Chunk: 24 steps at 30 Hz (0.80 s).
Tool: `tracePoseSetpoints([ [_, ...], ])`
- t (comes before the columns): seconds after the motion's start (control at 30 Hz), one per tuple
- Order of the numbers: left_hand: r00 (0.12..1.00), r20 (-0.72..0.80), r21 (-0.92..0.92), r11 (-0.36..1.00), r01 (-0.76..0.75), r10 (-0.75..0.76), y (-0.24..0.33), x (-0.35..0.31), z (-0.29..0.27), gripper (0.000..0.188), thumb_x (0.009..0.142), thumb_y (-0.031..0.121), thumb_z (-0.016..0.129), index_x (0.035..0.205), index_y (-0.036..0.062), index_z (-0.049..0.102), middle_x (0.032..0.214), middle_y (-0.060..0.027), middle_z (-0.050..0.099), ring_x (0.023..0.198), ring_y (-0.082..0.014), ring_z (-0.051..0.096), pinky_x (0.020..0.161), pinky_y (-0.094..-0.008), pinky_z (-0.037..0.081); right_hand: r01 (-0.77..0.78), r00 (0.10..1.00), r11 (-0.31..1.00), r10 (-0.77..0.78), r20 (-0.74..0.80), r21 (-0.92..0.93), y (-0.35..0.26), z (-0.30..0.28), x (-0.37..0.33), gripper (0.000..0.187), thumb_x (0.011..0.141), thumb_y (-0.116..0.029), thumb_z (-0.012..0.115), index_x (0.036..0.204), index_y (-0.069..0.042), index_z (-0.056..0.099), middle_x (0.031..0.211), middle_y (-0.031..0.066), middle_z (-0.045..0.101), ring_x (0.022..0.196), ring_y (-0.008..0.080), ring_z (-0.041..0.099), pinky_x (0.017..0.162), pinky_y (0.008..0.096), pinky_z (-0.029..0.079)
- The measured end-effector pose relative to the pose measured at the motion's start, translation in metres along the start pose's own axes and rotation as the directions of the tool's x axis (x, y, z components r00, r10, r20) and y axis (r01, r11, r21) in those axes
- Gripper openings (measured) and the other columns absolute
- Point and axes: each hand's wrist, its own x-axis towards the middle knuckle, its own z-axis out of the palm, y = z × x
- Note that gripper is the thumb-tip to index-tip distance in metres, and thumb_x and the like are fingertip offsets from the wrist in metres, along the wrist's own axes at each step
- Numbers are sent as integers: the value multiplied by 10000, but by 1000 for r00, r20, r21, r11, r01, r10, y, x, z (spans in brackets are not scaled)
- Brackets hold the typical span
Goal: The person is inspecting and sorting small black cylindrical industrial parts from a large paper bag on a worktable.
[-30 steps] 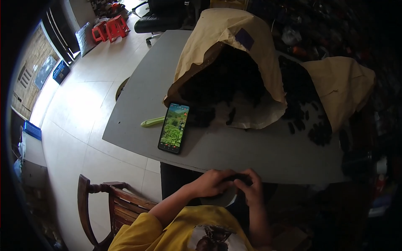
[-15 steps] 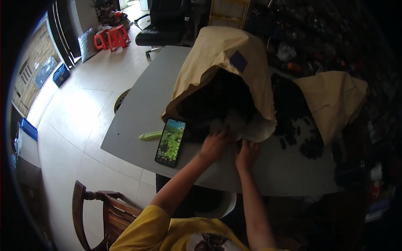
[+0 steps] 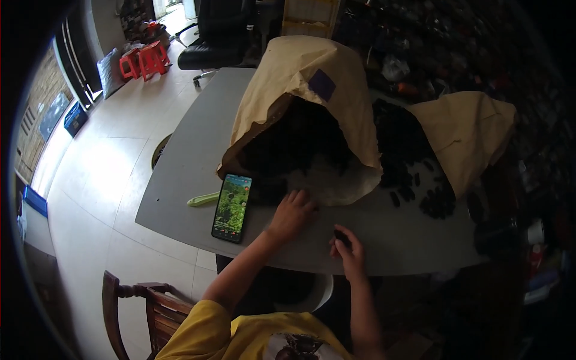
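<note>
My right hand (image 3: 351, 252) is raised over the near part of the grey table (image 3: 396, 246). Pinched between its thumb and fingers is a small black oblong piece (image 3: 343, 238). My left hand (image 3: 290, 213) lies on the table at the mouth of a large brown paper sack (image 3: 306, 60), fingers slightly apart and pointing toward it. I see nothing held in it, though its palm is hidden. The sack lies on its side with its opening toward me, its inside dark with black contents. More black oblong pieces (image 3: 437, 204) are scattered to the right of the sack.
A lit smartphone (image 3: 231, 209) lies left of my left hand, beside a pale green long-handled item (image 3: 203, 199). A second brown paper bag (image 3: 471, 132) lies at the right. A wooden chair (image 3: 157, 306) stands at lower left, with red stools (image 3: 146, 60) farther off.
My right hand has drawn back from the sack's edge toward me with a black piece in it. My left hand has come back a little from the sack's mouth.
</note>
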Motion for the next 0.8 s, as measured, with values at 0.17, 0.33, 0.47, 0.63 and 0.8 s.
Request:
tracePoseSetpoints([
  [0.17, 873, 275, -511, 708, 488, -404, 34, -15, -11, 204, 882, 230, 487, 981, 52, 496, 787, -146, 577, 733, -306, 575, 659, -381, 460, -19, 999, 1000, 19, -30, -11, -2, -5, -24, 251, 891, -196, 504, 1094, -52, 539, 781, 44, 586, 521, 69, 498, 490, 192, 397],
  [0.33, 883, 413, -756, 456, 470, -225, 55, -37, -26, 240, 923, 216, 436, 1081, 36, 448, 806, -131, 590, 737, -214, 603, 644, -353, 450, 62, 970, 998, -59, -236, 7, -22, 20, -34, 150, 886, -225, 526, 882, -76, 525, 694, -12, 512, 494, 66, 476, 433, 188, 345],
  [0.47, 913, 354, -788, 462, 408, -202, 75, -39, -40, 281, 904, 193, 472, 1107, 9, 407, 875, -172, 592, 814, -260, 612, 687, -365, 454, 124, 966, 991, -109, -233, 50, -26, 29, -33, 147, 854, -150, 579, 800, -68, 470, 645, -31, 486, 534, 38, 454, 440, 197, 328],
  [0.63, 890, 455, -754, 539, 377, 14, 80, -40, -48, 365, 855, 192, 542, 1109, -1, 364, 922, -241, 582, 892, -427, 546, 710, -428, 441, 287, 937, 948, -308, -167, -137, -13, 24, -28, 194, 799, -109, 647, 757, -44, 468, 666, -10, 525, 570, 42, 474, 479, 204, 381],
  [0.8, 876, 481, -746, 543, 386, 39, 73, -40, -53, 340, 837, 162, 553, 1086, -14, 403, 893, -220, 585, 871, -361, 578, 696, -380, 451, 342, 900, 820, -426, -89, -458, -17, 23, -44, 263, 726, -101, 715, 894, -32, 525, 807, 41, 569, 720, 110, 540, 612, 245, 442],
])
